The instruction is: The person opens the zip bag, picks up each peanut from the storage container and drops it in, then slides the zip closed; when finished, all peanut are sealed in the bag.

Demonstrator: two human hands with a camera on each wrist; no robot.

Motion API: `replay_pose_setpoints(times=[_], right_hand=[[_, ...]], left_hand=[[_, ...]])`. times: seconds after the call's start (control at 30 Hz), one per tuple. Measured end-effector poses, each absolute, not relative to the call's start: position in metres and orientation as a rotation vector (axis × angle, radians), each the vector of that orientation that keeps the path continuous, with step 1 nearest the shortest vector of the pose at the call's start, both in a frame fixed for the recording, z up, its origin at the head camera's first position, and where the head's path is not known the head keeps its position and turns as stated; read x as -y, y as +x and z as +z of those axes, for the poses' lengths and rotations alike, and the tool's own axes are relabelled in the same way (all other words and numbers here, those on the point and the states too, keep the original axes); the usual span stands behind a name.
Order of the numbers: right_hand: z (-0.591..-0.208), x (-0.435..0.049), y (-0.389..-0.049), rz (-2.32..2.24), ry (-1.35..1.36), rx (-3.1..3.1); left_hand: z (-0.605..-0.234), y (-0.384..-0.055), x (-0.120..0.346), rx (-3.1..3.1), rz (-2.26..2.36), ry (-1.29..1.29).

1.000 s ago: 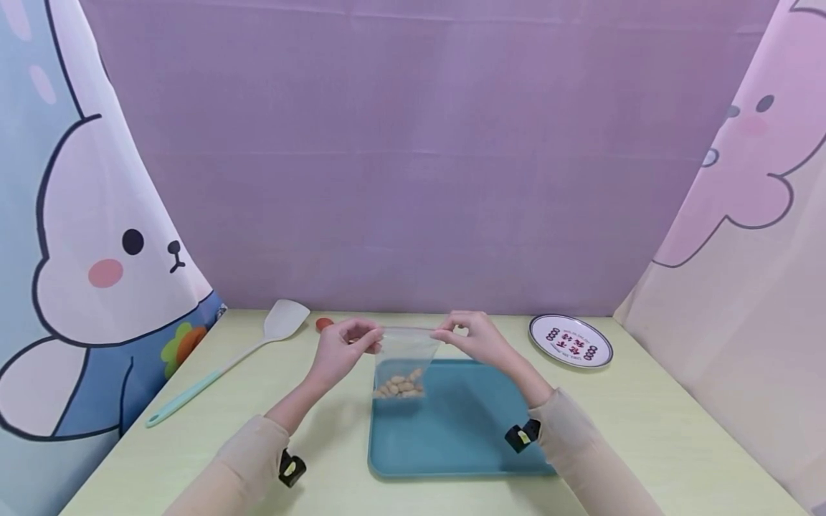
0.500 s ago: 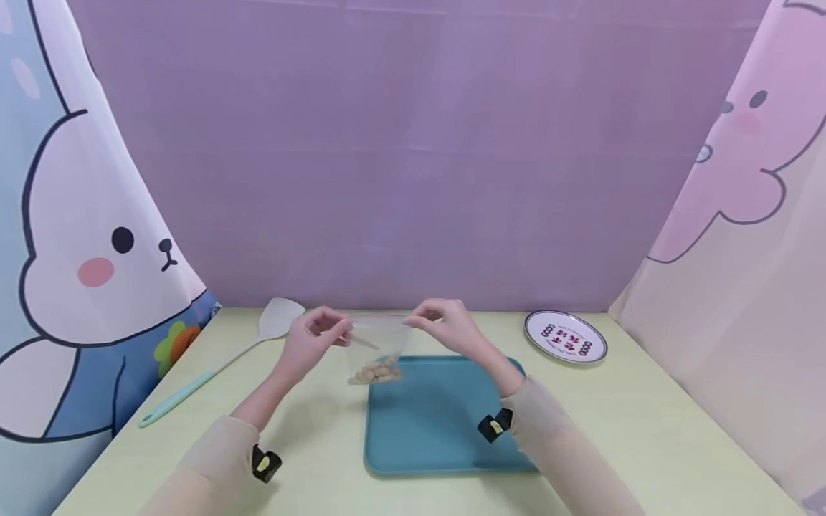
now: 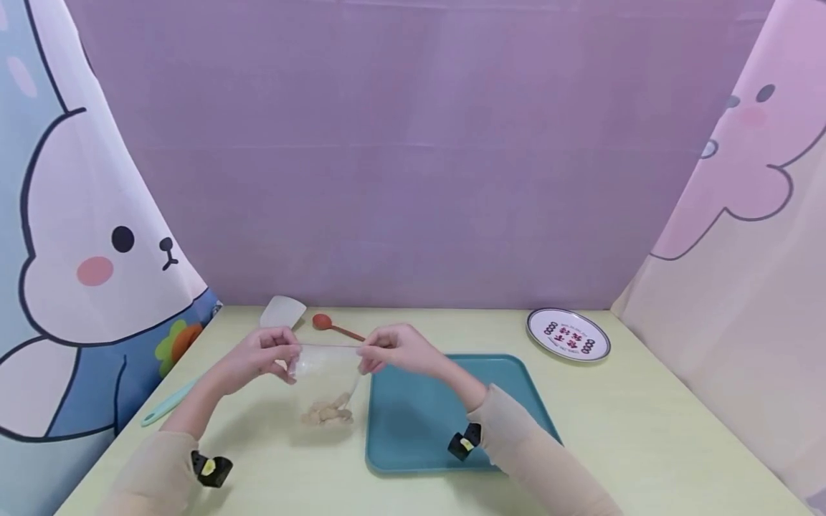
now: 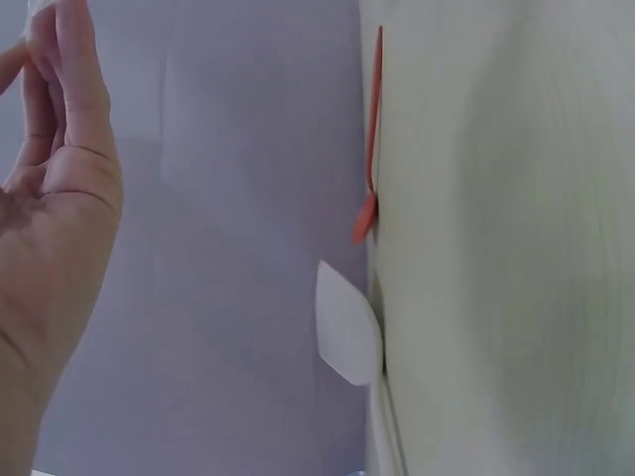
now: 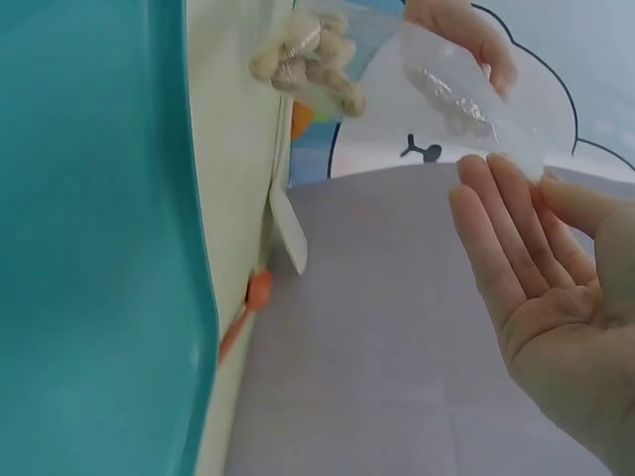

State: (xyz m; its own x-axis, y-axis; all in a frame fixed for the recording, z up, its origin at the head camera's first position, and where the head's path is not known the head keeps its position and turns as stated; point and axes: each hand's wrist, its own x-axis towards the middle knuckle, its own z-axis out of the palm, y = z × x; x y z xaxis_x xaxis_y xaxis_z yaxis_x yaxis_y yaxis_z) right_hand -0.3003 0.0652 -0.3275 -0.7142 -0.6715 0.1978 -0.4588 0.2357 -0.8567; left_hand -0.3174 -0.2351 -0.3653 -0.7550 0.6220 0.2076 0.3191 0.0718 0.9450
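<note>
A clear plastic bag [image 3: 325, 373] hangs upright between my two hands, above the table left of the tray. Peanuts in their shells [image 5: 310, 61] lie gathered at its bottom. My left hand [image 3: 264, 357] pinches the bag's upper left corner between thumb and fingers. At the upper right corner, my right hand [image 3: 400, 350] pinches the film the same way, as the right wrist view also shows. The bag's top edge is stretched nearly straight between them. In the left wrist view only a sliver of the bag shows at the top left, above the fingers.
A teal tray [image 3: 452, 459] lies right of the bag, partly under my right forearm. Behind the hands are a red spoon [image 3: 323, 322] and a white spatula [image 3: 282, 312] with a mint handle [image 3: 166, 405]. A white plate with red writing [image 3: 568, 335] sits at the back right.
Both hands have carried the bag leftward and somewhat lower, from over the tray's left part to over the table beside it. The red spoon now shows more fully, while the spatula is partly covered.
</note>
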Motion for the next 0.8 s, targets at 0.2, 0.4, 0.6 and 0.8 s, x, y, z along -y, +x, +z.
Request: replay_pose_setpoints(times=[0.2, 0.4, 0.6, 0.8], right_hand=[[-0.356, -0.061, -0.324, -1.494, -0.91, -2.362], [-0.376, -0.058, -0.342, -1.493, -0.775, -2.47], [-0.388, -0.06, -0.356, -1.478, -0.74, -2.565], [-0.393, -0.071, -0.362, -1.454, -0.715, -2.607]], left_hand=[[-0.384, -0.332, 0.238, -2.164, 1.647, 0.759], [-0.4, -0.347, 0.225, -2.374, 1.626, 0.533], [-0.408, -0.355, 0.214, -2.534, 1.583, 0.391], [-0.414, -0.359, 0.206, -2.69, 1.483, 0.217]])
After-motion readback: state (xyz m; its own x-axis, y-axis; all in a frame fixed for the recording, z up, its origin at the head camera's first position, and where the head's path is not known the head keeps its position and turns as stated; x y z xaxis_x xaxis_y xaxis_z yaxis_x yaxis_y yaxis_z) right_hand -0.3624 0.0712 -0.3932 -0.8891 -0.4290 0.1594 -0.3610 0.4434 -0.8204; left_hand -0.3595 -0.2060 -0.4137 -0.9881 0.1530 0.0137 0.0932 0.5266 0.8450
